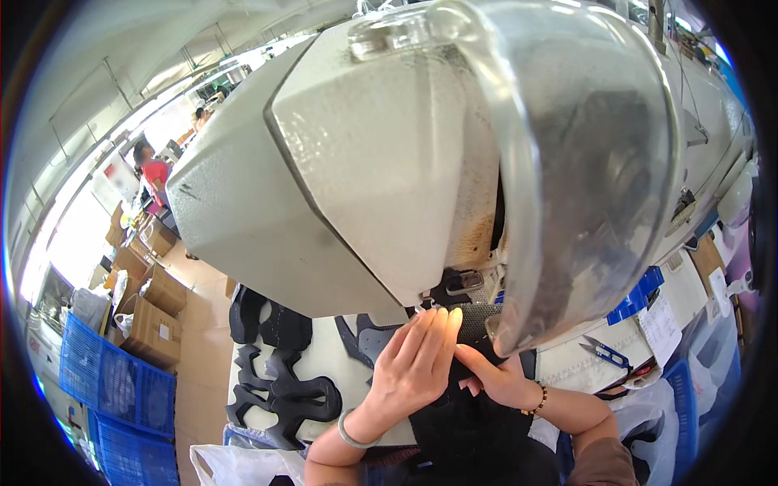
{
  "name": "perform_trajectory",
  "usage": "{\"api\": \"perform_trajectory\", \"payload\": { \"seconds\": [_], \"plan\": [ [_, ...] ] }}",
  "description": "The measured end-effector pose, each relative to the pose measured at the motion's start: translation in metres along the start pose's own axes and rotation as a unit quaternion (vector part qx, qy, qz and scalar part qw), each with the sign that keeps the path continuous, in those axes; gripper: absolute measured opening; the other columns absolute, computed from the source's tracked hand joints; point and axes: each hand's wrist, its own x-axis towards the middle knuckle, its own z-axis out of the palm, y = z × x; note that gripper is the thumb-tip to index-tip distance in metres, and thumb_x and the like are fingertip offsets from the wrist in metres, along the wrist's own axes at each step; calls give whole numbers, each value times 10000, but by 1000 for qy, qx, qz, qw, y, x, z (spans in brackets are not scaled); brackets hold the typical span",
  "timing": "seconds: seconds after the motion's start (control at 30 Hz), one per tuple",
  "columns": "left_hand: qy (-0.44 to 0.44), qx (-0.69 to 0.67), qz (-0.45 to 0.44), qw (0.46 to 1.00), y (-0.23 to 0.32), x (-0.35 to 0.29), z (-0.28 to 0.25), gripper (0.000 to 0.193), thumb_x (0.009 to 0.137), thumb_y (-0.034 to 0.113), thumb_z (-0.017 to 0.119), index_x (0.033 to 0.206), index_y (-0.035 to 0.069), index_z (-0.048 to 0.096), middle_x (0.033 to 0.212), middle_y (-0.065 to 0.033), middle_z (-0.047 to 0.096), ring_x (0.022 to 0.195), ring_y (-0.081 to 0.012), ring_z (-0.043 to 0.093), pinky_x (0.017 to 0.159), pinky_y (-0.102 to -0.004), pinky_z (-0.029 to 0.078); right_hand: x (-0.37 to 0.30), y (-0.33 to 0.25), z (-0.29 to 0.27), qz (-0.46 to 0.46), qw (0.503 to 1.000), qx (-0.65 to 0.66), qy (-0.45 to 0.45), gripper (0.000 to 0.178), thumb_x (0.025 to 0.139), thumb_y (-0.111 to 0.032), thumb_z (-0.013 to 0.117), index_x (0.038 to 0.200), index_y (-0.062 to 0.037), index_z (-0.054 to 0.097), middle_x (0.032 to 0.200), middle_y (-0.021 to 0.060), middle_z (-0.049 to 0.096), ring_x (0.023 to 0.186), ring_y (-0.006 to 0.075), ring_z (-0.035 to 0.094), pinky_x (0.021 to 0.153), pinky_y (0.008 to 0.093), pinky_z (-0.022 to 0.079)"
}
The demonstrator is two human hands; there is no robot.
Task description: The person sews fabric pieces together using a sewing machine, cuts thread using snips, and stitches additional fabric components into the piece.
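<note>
A large grey sewing machine head (373, 162) fills the view above my hands. My left hand (417, 356) lies with its fingers stretched out side by side, on black material close to the needle area. Just right of it, my right hand (504, 381) has its thumb over a black fabric piece (458, 405) and its fingers curled below, gripping it. My left fingers partly hide the piece where it meets the machine. A clear curved plastic shield (592, 178) hangs over the right side.
Black cut-out pieces (296, 397) lie on the white table at left. Thread snips (606, 353) rest at right near a blue tray (636, 296) and a paper sheet (660, 328). Blue crates (117, 377) and cardboard boxes (150, 332) stand on the floor; a person in red (154, 174) is far left.
</note>
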Motion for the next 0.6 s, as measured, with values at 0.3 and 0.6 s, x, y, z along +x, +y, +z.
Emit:
{"api": "perform_trajectory", "payload": {
  "seconds": [0.3, 0.6],
  "plan": [
    [-38, -29, 14, 999, -9, -1, 1, 249, 733, 23, 630, 980, 8, 655, 943, -85, 624, 887, -256, 621, 774, -335, 499, 3, 1, -11, 10, 1000, 9, 6, 172, 900, -165, 588, 947, -1, 569, 637, 24, 576, 428, 79, 532, 367, 189, 426],
    [-86, -211, -118, 967, -35, -6, -11, 322, 741, 19, 645, 1039, 135, 682, 1012, -64, 630, 861, -237, 619, 715, -333, 492, 6, -11, -20, 29, 997, 70, -3, 116, 908, -114, 556, 924, -1, 538, 672, 39, 563, 451, 91, 549, 369, 191, 409]
  ]
}}
